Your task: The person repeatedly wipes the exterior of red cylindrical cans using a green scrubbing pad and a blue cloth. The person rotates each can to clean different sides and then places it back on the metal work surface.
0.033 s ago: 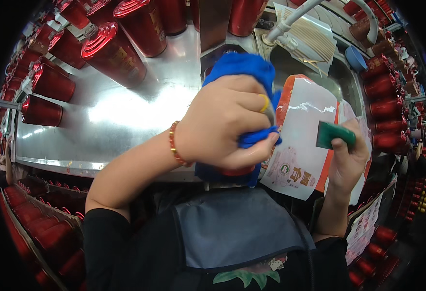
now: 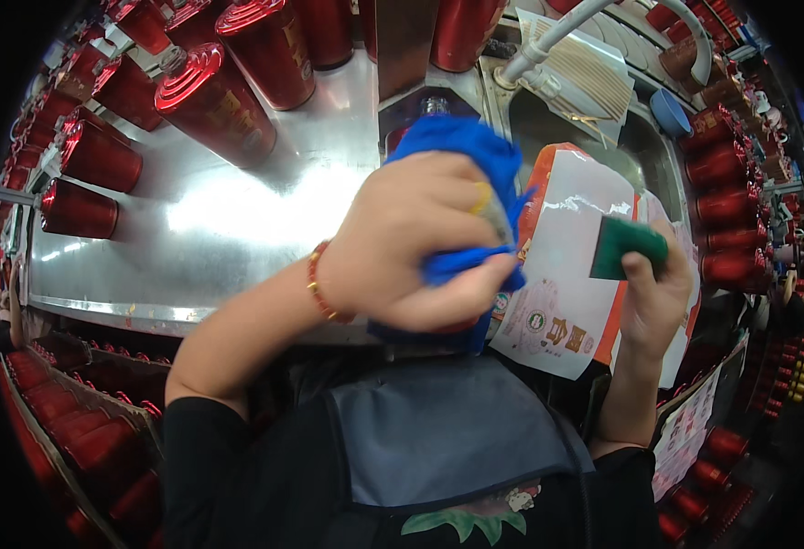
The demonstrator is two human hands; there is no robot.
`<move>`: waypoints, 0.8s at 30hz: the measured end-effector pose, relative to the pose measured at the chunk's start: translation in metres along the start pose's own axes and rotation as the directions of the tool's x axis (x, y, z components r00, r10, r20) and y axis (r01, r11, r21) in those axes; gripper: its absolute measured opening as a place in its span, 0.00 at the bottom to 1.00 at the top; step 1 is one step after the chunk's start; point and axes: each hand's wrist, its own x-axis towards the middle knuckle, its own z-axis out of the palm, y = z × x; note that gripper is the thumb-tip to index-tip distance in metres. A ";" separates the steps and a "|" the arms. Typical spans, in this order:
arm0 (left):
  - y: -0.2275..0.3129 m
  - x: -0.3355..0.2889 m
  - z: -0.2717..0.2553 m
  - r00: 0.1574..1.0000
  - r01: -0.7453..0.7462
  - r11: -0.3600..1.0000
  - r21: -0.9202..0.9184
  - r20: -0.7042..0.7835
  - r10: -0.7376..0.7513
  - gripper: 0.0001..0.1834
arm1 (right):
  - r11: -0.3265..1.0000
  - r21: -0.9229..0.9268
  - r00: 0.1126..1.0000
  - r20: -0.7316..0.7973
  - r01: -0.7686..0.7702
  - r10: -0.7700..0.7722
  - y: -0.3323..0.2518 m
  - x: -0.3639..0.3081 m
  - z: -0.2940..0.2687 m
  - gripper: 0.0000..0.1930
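My left hand (image 2: 420,242), with a red bead bracelet at its wrist, grips a bunched blue cloth (image 2: 452,137). The cloth lies over a container in front of me; the hand hides most of it. A screw-threaded neck (image 2: 434,106) shows just beyond the cloth. My right hand (image 2: 655,288) holds a flat green scraper (image 2: 623,248) between thumb and fingers. Beneath the scraper, apart from it as far as I can tell, lies a white and orange printed plastic sheet (image 2: 574,210).
Several red cylindrical containers (image 2: 214,108) stand on the steel worktop (image 2: 319,165) at the left. At the right are a metal sink (image 2: 640,146), a pale tap (image 2: 534,59), a blue bowl (image 2: 670,112) and stacked red containers (image 2: 722,210). Crates of red containers (image 2: 81,425) stand below left.
My left hand and the cloth have shifted slightly toward me and left, baring the threaded neck. The green scraper has turned so that more of its flat face shows.
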 end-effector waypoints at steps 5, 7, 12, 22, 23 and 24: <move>0.023 -0.058 -0.055 0.961 0.224 0.931 0.288 -0.226 -0.161 0.06 | 0.980 -0.162 0.971 0.190 -0.118 0.148 0.002 0.060 0.023 0.17; 0.028 -0.080 -0.064 0.889 0.456 0.700 0.549 -0.309 -0.337 0.12 | 0.975 -0.222 0.939 0.340 0.021 0.058 -0.008 0.084 0.043 0.14; 0.047 -0.103 -0.037 0.854 0.519 0.661 0.542 -0.295 -0.429 0.42 | 0.948 -0.197 0.770 0.634 0.251 -0.072 -0.003 0.123 0.082 0.11; 0.024 -0.091 0.048 0.870 0.494 0.854 0.166 -0.105 -0.482 0.81 | 0.848 -0.269 0.668 0.733 0.456 -0.126 -0.018 0.139 0.090 0.11; 0.024 -0.089 0.047 0.879 0.476 0.860 0.184 -0.113 -0.463 0.81 | 0.889 -0.267 0.703 0.706 0.372 -0.082 -0.017 0.142 0.091 0.11; 0.026 -0.086 0.045 0.881 0.473 0.852 0.225 -0.109 -0.460 0.82 | 0.783 -0.330 0.713 0.673 0.527 -0.196 -0.014 0.150 0.087 0.10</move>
